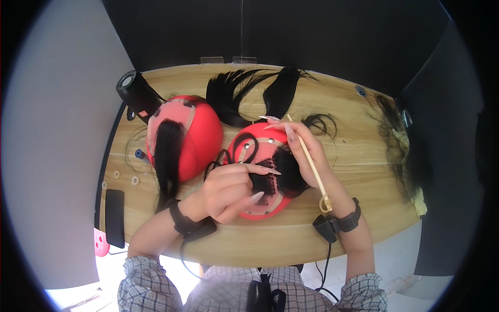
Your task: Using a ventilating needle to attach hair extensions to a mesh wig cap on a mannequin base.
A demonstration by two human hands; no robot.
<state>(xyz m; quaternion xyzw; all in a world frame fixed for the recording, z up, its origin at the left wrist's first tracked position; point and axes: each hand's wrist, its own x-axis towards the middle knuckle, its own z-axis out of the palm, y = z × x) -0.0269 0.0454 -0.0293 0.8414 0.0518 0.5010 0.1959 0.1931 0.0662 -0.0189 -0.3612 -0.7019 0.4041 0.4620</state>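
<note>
A black wig on a pink net cap [260, 208] is stretched over a red dome-shaped wig block [244, 131] in front of me. A row of dark hair with a narrow pink gap runs down the cap's middle. My left hand [228, 190] lies on the block's left side, its index finger stretched to that row and its thumb apart; the other fingers are curled in. My right hand [309, 148] closes around a thin pale wooden stick [312, 165] with a small loop at its lower end. Its fingertips are over the block's upper right; what they touch is unclear.
A second red wig block [208, 138] with a capped black wig stands left, beside a black cylindrical speaker [138, 96]. Loose hair bundles [280, 91] lie behind. A black phone-like slab [115, 218] and small rings [135, 180] lie left; loose hair [395, 156] trails along the right edge.
</note>
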